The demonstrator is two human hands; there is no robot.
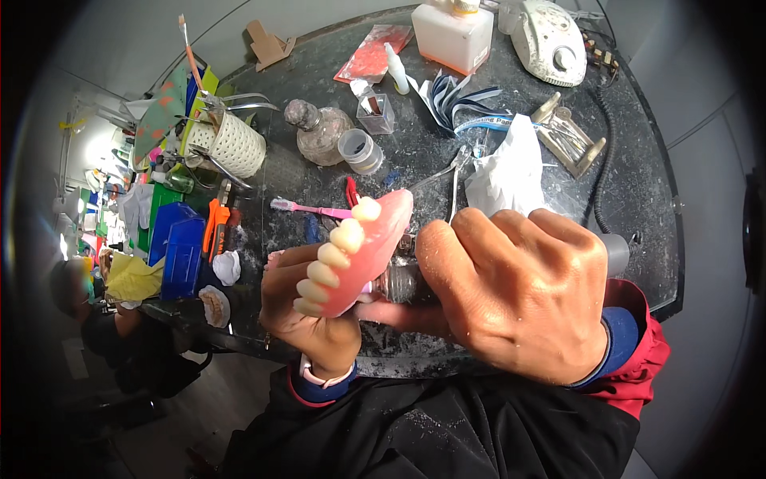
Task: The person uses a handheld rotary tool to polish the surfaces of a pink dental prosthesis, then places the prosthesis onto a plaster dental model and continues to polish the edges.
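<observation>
My left hand (313,334) grips a denture (369,259), its pink base tilted up and its row of cream teeth facing left. The denture hides most of those fingers. Beside it, my right hand (519,295) is closed round a handpiece (617,254); its grey rear end sticks out past the wrist side. The handpiece's metal front (396,283) shows between the hands, close to the denture's underside. Its tip is hidden. My right thumb stretches across toward the denture and my left fingers.
Behind the hands lie a pink toothbrush (319,209), crumpled white paper (511,172) and a glass burner (323,136). A coiled cord (605,152) runs by the white control unit (546,44). At left are a tool basket (231,148), orange-handled pliers (215,223) and a dental cast (214,306).
</observation>
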